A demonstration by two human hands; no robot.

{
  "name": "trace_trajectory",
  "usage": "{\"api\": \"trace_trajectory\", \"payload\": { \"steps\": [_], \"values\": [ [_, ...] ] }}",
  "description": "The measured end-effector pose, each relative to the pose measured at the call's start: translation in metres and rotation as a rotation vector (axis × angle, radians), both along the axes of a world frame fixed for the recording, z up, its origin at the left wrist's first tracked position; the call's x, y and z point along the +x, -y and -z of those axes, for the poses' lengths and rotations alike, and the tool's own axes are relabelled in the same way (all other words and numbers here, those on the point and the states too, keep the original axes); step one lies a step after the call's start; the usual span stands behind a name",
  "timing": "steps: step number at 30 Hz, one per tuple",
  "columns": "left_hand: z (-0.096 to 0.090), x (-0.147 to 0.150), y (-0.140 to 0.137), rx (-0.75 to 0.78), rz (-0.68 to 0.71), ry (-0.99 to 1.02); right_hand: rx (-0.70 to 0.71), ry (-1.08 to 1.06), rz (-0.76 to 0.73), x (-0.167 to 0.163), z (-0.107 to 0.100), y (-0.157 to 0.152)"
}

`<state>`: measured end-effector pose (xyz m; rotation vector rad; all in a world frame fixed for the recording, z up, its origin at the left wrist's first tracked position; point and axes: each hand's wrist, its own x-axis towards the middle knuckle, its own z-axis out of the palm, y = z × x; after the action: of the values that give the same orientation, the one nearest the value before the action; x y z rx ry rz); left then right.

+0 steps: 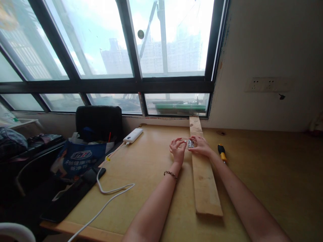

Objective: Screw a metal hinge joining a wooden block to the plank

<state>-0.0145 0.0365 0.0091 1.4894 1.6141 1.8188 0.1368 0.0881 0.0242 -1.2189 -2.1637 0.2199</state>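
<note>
Above the wooden plank, my right hand (200,146) grips a small silvery rectangular part (191,144) between thumb and fingers. Its surface looks finely detailed, but its exact kind is too small to make out. Just to its left, my left hand (178,148) is closed in a pinch, with a tiny pale piece (185,141) at the fingertips that I cannot identify. The two hands face each other with a narrow gap between them. Beneath lies the long plank (205,183), running away from me towards the window. A yellow and black screwdriver (222,153) rests right of my right hand.
On the wooden table (151,174), a white power bank (133,135) lies to the left, with a white cable (111,191) trailing over the front edge. A black chair (99,122) and a blue bag (78,159) stand beyond the left edge. Wall sockets (267,84) are at right.
</note>
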Motion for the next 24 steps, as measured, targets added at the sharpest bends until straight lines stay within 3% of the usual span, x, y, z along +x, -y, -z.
{"api": "trace_trajectory", "payload": {
  "steps": [3,6,10,12,16,21,24],
  "values": [
    [-0.002,-0.003,-0.008,0.06,-0.03,0.138,-0.008,0.0,0.003,0.0,-0.001,0.0],
    [-0.017,-0.014,-0.023,0.036,-0.017,0.494,-0.02,-0.008,0.011,0.0,-0.002,0.001],
    [-0.053,-0.041,-0.046,-0.071,0.188,1.167,-0.019,-0.018,0.011,0.0,-0.004,0.004],
    [-0.067,-0.054,-0.055,-0.081,0.275,1.277,-0.02,-0.02,0.005,0.0,-0.006,0.005],
    [-0.069,-0.065,-0.061,-0.118,0.255,1.152,-0.042,-0.028,0.004,-0.001,-0.008,0.007],
    [-0.049,-0.048,-0.055,-0.427,0.406,0.383,-0.039,-0.028,0.005,-0.002,-0.01,0.009],
    [-0.041,-0.032,-0.055,-0.533,0.48,0.06,-0.034,-0.015,0.002,-0.002,-0.012,0.01]
  ]
}}
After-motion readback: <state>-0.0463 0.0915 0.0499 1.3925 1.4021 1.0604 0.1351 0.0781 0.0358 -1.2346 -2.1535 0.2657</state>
